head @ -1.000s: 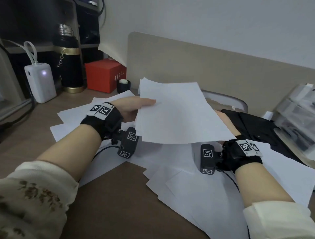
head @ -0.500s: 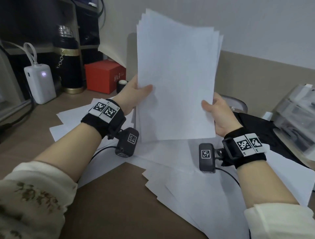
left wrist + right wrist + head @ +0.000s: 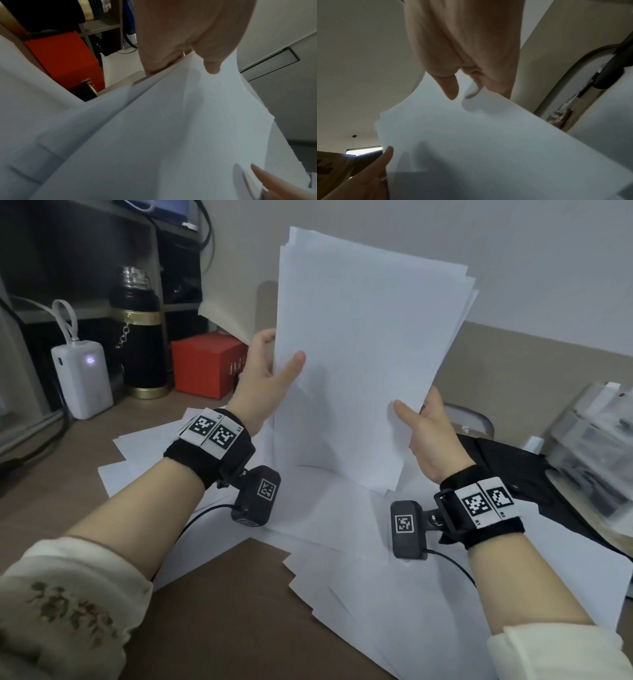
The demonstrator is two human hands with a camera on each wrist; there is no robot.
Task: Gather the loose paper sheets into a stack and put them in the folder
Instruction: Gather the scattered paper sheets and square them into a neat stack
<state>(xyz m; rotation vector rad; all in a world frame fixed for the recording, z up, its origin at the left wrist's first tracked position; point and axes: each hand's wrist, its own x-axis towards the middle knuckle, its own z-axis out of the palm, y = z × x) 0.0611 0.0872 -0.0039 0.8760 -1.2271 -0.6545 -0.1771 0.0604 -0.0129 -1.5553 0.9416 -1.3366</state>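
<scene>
Both hands grip a sheaf of paper sheets [image 3: 363,354] upright, left hand [image 3: 265,378] and right hand [image 3: 428,433] pinching opposite edges, likely to square them; more loose sheets [image 3: 376,594] litter the tabletop [image 3: 219,611]; the folder cannot be identified

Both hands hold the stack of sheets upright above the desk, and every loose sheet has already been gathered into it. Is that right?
Not quite. The left hand and right hand do hold the stack upright above the desk, but not every sheet is gathered: the head view shows many loose sheets still spread on the desk below.
</scene>
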